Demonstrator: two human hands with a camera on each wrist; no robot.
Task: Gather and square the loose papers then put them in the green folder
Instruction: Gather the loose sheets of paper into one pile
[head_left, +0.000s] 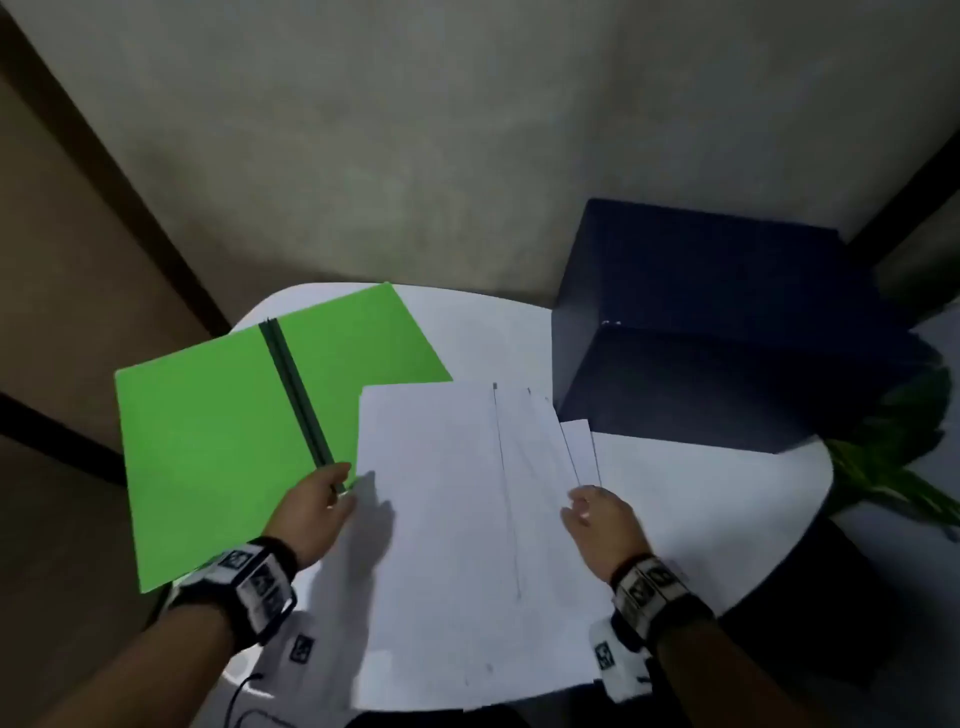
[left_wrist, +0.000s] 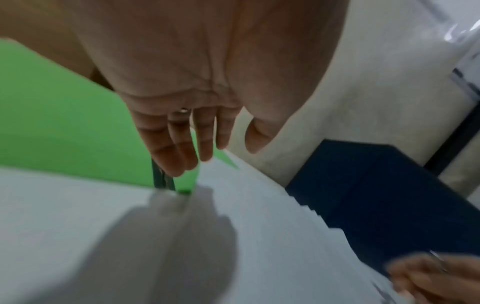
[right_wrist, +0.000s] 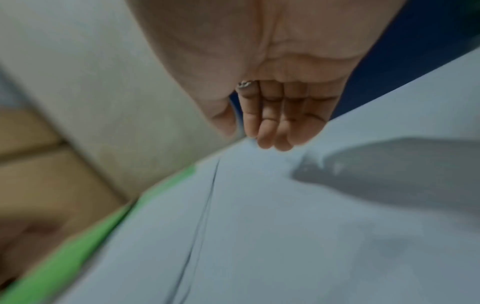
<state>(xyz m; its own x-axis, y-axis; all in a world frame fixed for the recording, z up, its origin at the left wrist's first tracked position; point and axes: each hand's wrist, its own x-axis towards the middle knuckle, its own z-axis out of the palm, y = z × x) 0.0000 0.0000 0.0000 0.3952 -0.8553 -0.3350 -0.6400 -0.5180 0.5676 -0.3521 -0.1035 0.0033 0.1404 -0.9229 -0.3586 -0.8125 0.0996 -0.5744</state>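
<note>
The green folder (head_left: 208, 441) lies open on the left of the white round table (head_left: 701, 493), its dark spine running away from me. Several loose white papers (head_left: 441, 545) lie fanned in the middle, their far left corner over the folder's right half. My left hand (head_left: 332, 488) has straight fingers (left_wrist: 182, 156) at the papers' left edge, above the near end of the spine; contact is unclear. My right hand (head_left: 582, 506) is also flat, with its fingertips (right_wrist: 270, 139) on the papers' (right_wrist: 259, 226) right edge. Neither hand holds anything. The folder (left_wrist: 64, 123) and papers (left_wrist: 259, 216) fill the left wrist view.
A dark blue box (head_left: 701, 322) stands on the table at the back right, close to the far right corner of the papers. Green plant leaves (head_left: 893, 457) hang beyond the table's right edge. A wall rises behind. The papers' near ends reach the table's front edge.
</note>
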